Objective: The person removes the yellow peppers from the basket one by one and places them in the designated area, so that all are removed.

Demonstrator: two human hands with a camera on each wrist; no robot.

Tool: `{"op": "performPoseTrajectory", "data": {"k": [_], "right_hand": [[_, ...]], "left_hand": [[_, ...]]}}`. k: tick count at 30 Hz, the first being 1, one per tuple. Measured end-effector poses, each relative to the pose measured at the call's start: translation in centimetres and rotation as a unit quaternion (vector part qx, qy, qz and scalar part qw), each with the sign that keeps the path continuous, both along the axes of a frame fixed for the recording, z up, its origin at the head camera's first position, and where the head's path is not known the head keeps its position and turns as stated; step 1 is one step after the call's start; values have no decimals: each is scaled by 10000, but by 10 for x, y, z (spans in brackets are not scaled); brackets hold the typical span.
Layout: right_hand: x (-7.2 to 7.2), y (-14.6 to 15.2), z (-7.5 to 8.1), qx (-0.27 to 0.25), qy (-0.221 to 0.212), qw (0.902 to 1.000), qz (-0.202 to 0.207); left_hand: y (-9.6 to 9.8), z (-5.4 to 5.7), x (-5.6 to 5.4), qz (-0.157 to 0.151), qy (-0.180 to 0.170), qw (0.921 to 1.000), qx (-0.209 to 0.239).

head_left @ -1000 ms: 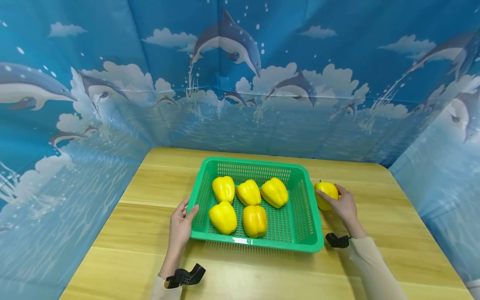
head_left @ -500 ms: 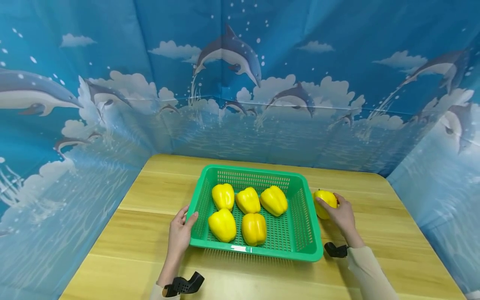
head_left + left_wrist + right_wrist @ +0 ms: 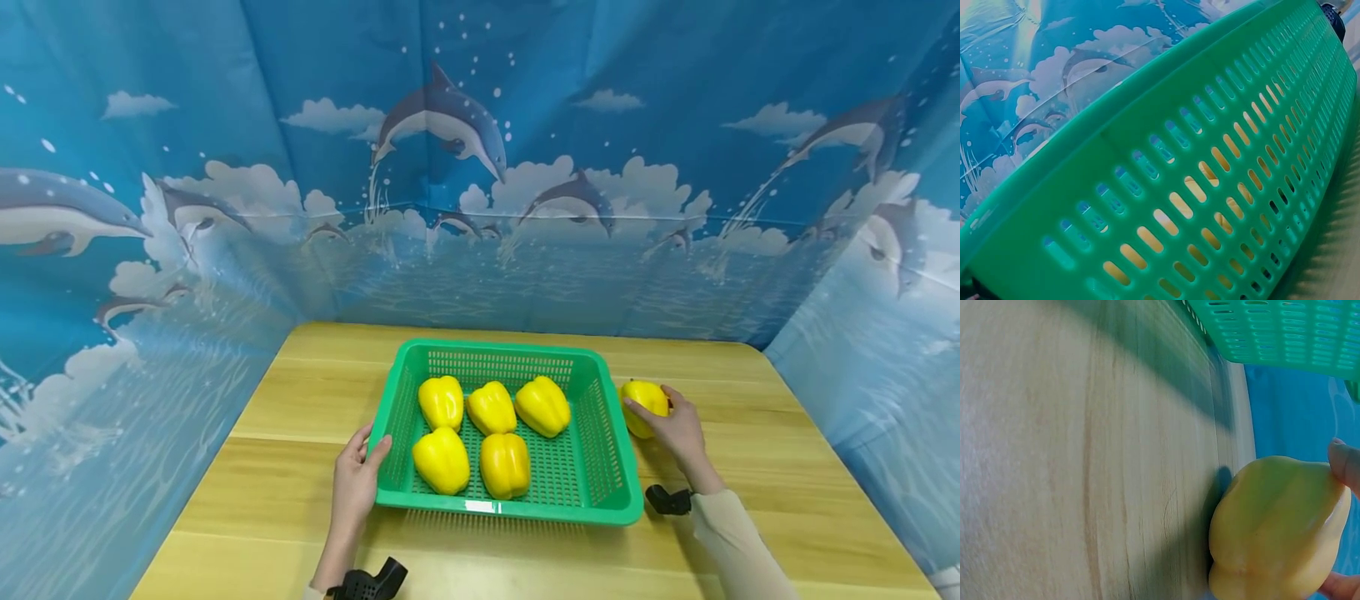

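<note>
My left hand (image 3: 355,482) grips the left rim of a green plastic basket (image 3: 555,514), thumb over the edge. Several yellow bell peppers (image 3: 505,467) lie inside it in two rows. In the left wrist view the slotted basket wall (image 3: 1166,150) fills most of the picture, with yellow showing through the slots. To the right of the basket, my right hand (image 3: 682,432) holds another yellow bell pepper (image 3: 642,403) between thumb and fingers. The right wrist view shows this bell pepper (image 3: 1275,531) low by the tabletop; whether it touches the wood I cannot tell.
Basket and hands are over a light wooden table (image 3: 277,483). A blue dolphin-print curtain (image 3: 480,275) hangs behind and along both sides. Black wrist mounts (image 3: 670,500) sit on the forearms.
The head view has tilted slightly, so the table and everything on it sit lower in the picture. Both hands keep their holds, and the peppers stay in place.
</note>
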State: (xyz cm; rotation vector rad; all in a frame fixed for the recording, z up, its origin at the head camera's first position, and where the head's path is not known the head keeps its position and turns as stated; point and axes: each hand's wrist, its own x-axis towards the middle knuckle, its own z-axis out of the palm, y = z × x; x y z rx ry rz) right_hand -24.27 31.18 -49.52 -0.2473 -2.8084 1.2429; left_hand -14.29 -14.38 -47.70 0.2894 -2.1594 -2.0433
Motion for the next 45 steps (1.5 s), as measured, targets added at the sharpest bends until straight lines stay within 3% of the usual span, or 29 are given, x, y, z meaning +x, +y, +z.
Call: {"op": "performPoseTrajectory", "data": {"k": [24, 32, 39, 45], "right_hand": [[7, 1, 1, -20, -302, 9995, -62], [9, 5, 9, -208, 304, 9990, -266], [11, 6, 26, -522, 1187, 9897, -614], [14, -1, 43, -529, 1580, 9847, -512]], "left_hand": [[-1, -3, 0, 50, -64, 9999, 107], [-1, -4, 0, 52, -38, 10000, 64], [-1, -3, 0, 71, -36, 9999, 65], [-1, -3, 0, 103, -13, 9999, 64]]}}
